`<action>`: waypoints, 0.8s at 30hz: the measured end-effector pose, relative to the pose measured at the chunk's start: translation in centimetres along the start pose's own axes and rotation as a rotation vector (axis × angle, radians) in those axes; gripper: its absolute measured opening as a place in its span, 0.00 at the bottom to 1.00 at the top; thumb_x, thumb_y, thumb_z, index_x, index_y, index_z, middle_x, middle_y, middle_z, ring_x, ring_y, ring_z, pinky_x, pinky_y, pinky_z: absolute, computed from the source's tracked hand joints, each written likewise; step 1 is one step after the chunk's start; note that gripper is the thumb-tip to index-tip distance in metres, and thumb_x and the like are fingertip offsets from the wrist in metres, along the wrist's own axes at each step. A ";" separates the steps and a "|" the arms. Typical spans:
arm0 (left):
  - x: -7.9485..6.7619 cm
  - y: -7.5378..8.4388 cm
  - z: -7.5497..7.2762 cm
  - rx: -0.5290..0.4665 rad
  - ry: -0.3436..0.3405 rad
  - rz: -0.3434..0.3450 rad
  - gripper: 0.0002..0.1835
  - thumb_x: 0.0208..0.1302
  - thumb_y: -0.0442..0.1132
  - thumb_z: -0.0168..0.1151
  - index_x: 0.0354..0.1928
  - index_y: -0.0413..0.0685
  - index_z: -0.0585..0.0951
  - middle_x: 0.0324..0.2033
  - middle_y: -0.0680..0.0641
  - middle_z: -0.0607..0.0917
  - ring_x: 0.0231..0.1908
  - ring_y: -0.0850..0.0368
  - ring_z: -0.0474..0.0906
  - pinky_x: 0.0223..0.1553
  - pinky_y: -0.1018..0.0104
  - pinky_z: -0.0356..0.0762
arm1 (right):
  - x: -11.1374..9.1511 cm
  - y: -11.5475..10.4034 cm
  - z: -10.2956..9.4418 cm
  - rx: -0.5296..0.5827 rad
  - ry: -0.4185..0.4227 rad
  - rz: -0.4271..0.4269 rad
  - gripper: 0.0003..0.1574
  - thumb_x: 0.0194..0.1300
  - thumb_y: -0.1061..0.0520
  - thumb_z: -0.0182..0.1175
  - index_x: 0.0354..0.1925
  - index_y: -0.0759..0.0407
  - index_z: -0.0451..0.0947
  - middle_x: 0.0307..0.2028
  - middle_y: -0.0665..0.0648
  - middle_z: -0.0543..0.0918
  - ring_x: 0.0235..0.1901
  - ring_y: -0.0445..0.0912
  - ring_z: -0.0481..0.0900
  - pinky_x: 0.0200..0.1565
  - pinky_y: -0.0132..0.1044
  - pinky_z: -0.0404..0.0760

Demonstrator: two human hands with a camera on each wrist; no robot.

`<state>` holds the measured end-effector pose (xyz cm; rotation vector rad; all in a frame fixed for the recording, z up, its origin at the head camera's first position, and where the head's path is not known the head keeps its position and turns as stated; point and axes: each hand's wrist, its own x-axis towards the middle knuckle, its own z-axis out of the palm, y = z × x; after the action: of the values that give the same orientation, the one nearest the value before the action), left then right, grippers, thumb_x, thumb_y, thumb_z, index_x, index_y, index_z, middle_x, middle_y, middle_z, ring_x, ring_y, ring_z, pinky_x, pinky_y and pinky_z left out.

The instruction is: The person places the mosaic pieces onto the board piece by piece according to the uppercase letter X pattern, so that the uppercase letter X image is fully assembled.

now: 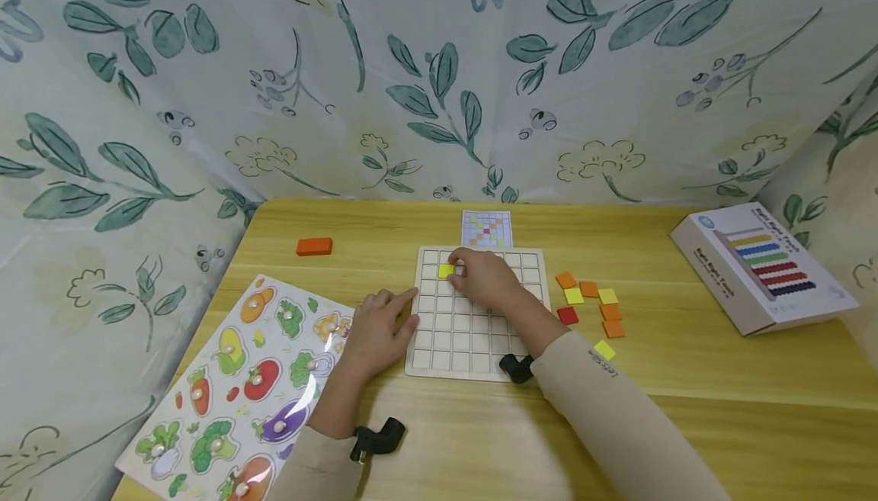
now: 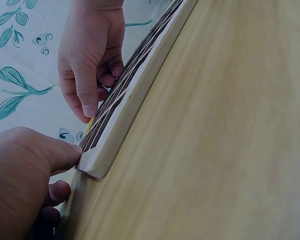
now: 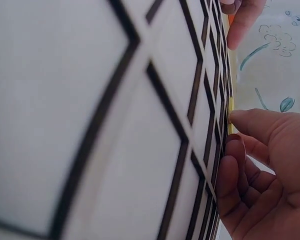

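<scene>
A wooden grid board (image 1: 439, 364) with square cells lies in the middle of the table. In one of its upper left cells is a yellow square tile (image 1: 446, 271). My right hand (image 1: 485, 280) reaches over the board and pinches this tile between thumb and index finger, the other fingers curled, as the right wrist view shows. My left hand (image 1: 379, 333) rests beside the board's left edge, its index fingertip and thumb at the rim. In the left wrist view, the left thumb (image 2: 65, 155) touches the board's corner.
Behind the board lies a patterned card (image 1: 486, 228). Several loose tiles, among them a red one (image 1: 567, 316), lie right of it. A vegetable puzzle board (image 1: 233, 402) sits at left, an orange block (image 1: 314, 246) at back left, a white box (image 1: 761, 268) at right.
</scene>
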<state>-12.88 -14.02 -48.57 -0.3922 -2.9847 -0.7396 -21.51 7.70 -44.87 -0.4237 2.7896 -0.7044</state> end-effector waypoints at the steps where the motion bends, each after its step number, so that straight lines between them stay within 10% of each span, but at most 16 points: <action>1: 0.0 0.0 0.0 -0.002 0.000 0.000 0.26 0.73 0.49 0.58 0.71 0.56 0.76 0.41 0.48 0.80 0.38 0.53 0.68 0.45 0.57 0.67 | 0.0 0.0 0.0 0.013 -0.004 0.006 0.22 0.71 0.48 0.63 0.60 0.51 0.78 0.34 0.52 0.85 0.30 0.44 0.78 0.35 0.37 0.75; 14: 0.0 0.0 0.1 0.003 0.013 0.006 0.26 0.73 0.50 0.59 0.70 0.56 0.76 0.41 0.48 0.81 0.38 0.53 0.69 0.46 0.57 0.67 | -1.4 1.3 -0.8 0.230 0.021 0.045 0.22 0.71 0.48 0.64 0.61 0.48 0.78 0.36 0.53 0.82 0.31 0.46 0.76 0.37 0.38 0.75; 24: 0.0 0.0 0.1 -0.001 0.004 -0.006 0.26 0.73 0.49 0.59 0.71 0.56 0.76 0.42 0.47 0.81 0.39 0.52 0.69 0.46 0.56 0.68 | -3.8 3.6 -3.0 0.196 0.045 0.083 0.25 0.72 0.47 0.62 0.63 0.51 0.77 0.37 0.54 0.81 0.34 0.48 0.75 0.38 0.39 0.73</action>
<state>-12.88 -14.00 -48.70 -0.3816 -2.9832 -0.7412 -19.62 13.29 -43.55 -0.2564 2.7256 -0.9676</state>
